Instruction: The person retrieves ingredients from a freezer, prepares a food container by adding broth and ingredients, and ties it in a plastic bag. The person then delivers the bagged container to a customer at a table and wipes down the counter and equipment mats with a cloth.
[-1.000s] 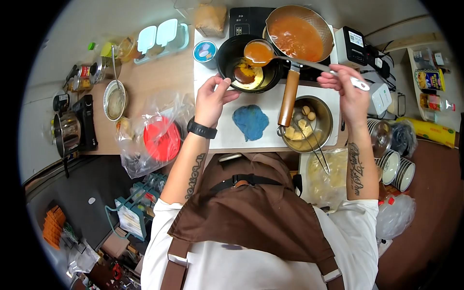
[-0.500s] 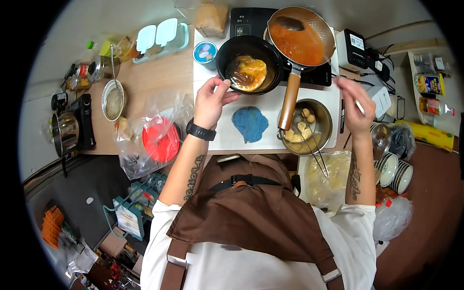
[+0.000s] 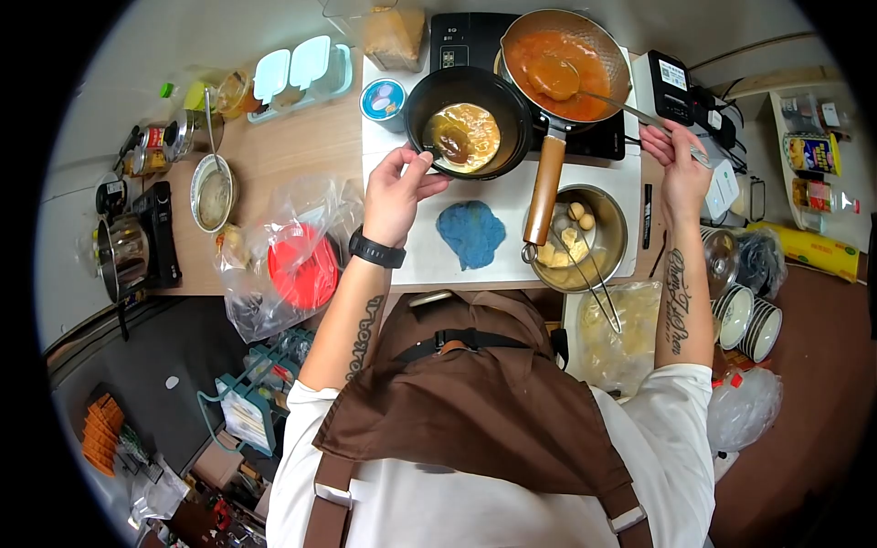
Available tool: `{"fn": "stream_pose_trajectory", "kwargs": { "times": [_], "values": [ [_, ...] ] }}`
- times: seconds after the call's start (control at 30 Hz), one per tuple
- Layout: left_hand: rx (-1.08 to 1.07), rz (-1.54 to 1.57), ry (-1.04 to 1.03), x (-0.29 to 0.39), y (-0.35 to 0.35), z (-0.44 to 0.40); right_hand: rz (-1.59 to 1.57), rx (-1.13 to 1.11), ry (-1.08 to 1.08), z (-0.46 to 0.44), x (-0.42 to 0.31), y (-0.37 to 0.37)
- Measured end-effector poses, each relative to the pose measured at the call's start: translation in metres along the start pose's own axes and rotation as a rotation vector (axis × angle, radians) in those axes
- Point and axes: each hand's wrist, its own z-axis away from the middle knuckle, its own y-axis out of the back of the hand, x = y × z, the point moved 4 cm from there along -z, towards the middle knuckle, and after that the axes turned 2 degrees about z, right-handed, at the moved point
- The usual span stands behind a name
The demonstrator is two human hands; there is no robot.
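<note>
By its near edge, beside open white board (image 3: 418, 242), the left hand (image 3: 395, 194) grips one black bowl (image 3: 515, 126); the right hand (image 3: 678, 173) grasps one ladle (image 3: 618, 104), dipped in one pan (image 3: 618, 71) at the bowl's right.

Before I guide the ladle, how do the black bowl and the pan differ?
The pan has a wooden handle; the black bowl shows none. The pan sits on the cooktop; the left hand grips the bowl's rim. The ladle is in the pan, not the bowl. Both contain liquid.
</note>
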Motion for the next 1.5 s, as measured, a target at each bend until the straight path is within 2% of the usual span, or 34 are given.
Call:
{"fn": "stream_pose_trajectory", "kwargs": {
  "times": [0.3, 0.7, 0.83, 0.97, 1.07, 1.17, 1.37, 1.5],
  "values": [
    [-0.01, 0.023, 0.017, -0.001, -0.002, 0.002, 0.053, -0.044, 0.057, 0.03, -0.051, -0.004],
    [-0.014, 0.026, 0.016, -0.002, -0.001, 0.0, -0.014, -0.441, 0.066, 0.071, -0.031, -0.049],
    [-0.023, 0.028, 0.01, 0.0, -0.009, -0.002, 0.274, -0.588, 0.455, 0.083, -0.047, -0.042],
    [-0.01, 0.013, 0.017, 0.001, -0.006, 0.0, 0.447, -0.42, 0.69, 0.08, -0.061, -0.03],
    [-0.001, 0.015, 0.02, 0.0, -0.002, 0.001, 0.539, -0.23, 0.64, 0.049, -0.046, -0.018],
    [0.011, 0.008, 0.016, 0.001, 0.0, 0.002, 0.35, -0.107, 0.412, 0.016, -0.009, -0.008],
    [-0.002, 0.012, 0.003, -0.001, 0.0, 0.001, 0.069, -0.022, 0.09, 0.006, 0.006, -0.004],
    [-0.009, 0.017, 0.009, 0.001, -0.003, 0.0, -0.006, 0.011, 0.014, 0.004, 0.004, 0.004]
  ]
}}
